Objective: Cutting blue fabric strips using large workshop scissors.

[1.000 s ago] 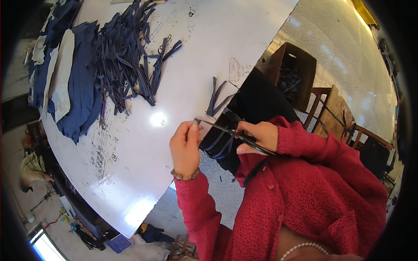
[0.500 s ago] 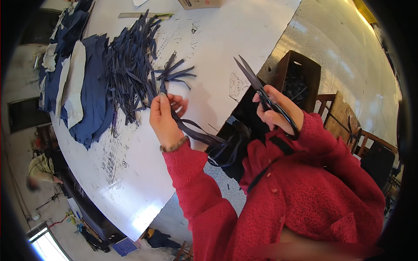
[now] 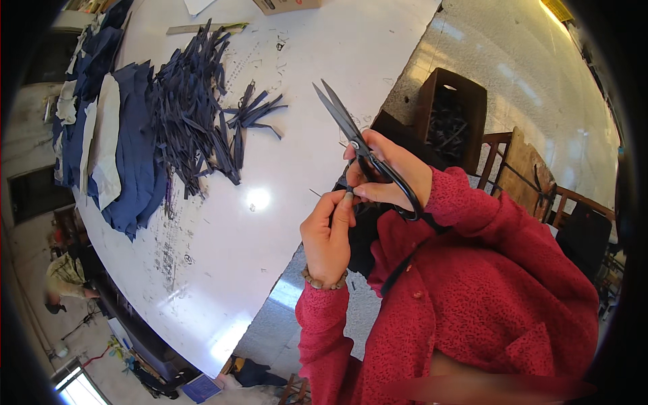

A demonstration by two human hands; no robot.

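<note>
My right hand (image 3: 399, 165) holds black-handled scissors (image 3: 342, 120), blades slightly parted and pointing up and to the left over the table edge. Close below, my left hand (image 3: 327, 239) has thumb and forefinger pinched on the end of a dark fabric strip (image 3: 349, 190). The two hands nearly touch; the rest of the strip is hard to make out against the dark things behind. On the table to the left lies a big heap of navy fabric strips (image 3: 189, 108), with a smaller bunch of strips (image 3: 253, 111) fanned out at its right side.
Navy cloth pieces (image 3: 138, 162) and a pale cloth piece (image 3: 106, 148) lie left of the heap on the white table (image 3: 223, 243). A ruler (image 3: 185, 29) and a cardboard box (image 3: 287, 5) are farther back. Right of the table stands a brown bin (image 3: 423, 111) containing dark scraps.
My left hand has moved right and down, away from the strip heap, to beside my right hand. The scissors have shifted left in view. Several strips now lie by the heap, released.
</note>
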